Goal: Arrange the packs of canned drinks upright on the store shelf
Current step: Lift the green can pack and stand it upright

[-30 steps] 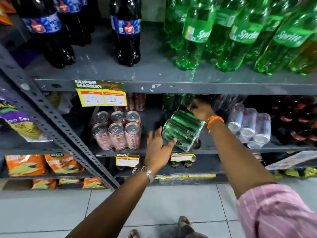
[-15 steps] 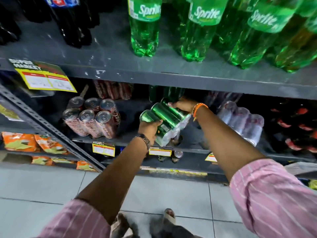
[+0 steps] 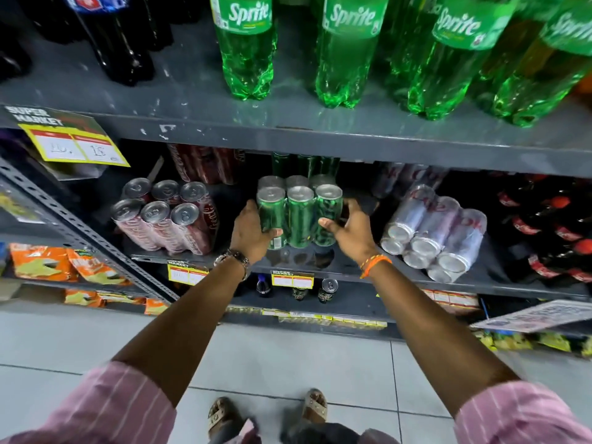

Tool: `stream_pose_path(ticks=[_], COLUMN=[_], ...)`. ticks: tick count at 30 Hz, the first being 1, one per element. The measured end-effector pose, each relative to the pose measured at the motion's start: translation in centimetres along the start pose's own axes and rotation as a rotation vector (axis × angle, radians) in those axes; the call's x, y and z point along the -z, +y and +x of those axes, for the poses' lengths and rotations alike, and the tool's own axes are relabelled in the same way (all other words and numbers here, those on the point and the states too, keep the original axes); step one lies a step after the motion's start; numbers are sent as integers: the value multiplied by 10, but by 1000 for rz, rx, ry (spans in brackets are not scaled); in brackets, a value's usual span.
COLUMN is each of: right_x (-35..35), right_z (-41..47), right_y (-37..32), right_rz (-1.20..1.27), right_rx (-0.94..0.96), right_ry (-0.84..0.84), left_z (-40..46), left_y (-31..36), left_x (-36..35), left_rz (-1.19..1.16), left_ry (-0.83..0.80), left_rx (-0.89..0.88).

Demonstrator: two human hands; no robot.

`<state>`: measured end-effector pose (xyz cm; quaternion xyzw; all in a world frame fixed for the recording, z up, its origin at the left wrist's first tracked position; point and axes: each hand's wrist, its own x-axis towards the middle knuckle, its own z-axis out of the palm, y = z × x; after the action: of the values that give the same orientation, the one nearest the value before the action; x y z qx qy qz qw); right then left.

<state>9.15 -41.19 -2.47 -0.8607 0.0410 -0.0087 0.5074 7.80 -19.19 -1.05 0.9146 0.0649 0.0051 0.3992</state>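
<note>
A shrink-wrapped pack of green cans (image 3: pixel 299 213) stands upright on the middle grey shelf (image 3: pixel 320 265), tops facing up. My left hand (image 3: pixel 253 230) grips its left side and my right hand (image 3: pixel 347 230) grips its right side. To the left, a pack of red cola cans (image 3: pixel 166 216) stands upright, leaning slightly. To the right, a pack of silver cans (image 3: pixel 432 232) lies on its side with the can ends facing out. More green and red packs stand behind in the shadow.
Large green Sprite bottles (image 3: pixel 245 49) and dark cola bottles (image 3: pixel 115 40) fill the shelf above. Small red-capped cola bottles (image 3: pixel 551 229) stand at the right. Snack bags (image 3: pixel 41 261) sit at lower left. A perforated shelf post (image 3: pixel 83 232) slants across the left. Tiled floor lies below.
The green pack was tilted on its side between my hands; now it stands upright on the shelf. Both hands have shifted to its two sides.
</note>
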Motion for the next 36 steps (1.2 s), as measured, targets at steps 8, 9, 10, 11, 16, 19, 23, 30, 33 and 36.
stream_pose_path(ticks=[8, 9, 10, 11, 16, 19, 23, 30, 33, 36], right_x=[-16, -16, -16, -17, -22, -24, -24, -5, 6, 15], right_z=[-31, -31, -31, -31, -37, -37, -30, 6, 26, 40], right_y=[33, 34, 35, 35, 32, 23, 15, 9, 2, -5], right_rz=[38, 41, 42, 39, 43, -50, -165, -141, -165, -210], right_rx=[20, 17, 7, -1, -3, 67, 121, 96, 138, 140], right_ry=[44, 44, 35, 27, 193, 230, 247, 118, 2, -125], left_z=[-32, -31, -27, -24, 23, 52, 66, 9, -12, -31], left_y=[-18, -13, -8, -2, 23, 17, -6, 17, 16, 18], left_x=[-18, -16, -12, -6, 18, 17, 6, 11, 0, -1], left_rz=[8, -12, -83, -220, -720, -546, -354, -479, -531, -552], left_ry=[17, -1, -23, -45, -84, -180, -187, -88, -42, -47], left_rx=[26, 62, 114, 160, 252, 216, 212, 198, 233, 250])
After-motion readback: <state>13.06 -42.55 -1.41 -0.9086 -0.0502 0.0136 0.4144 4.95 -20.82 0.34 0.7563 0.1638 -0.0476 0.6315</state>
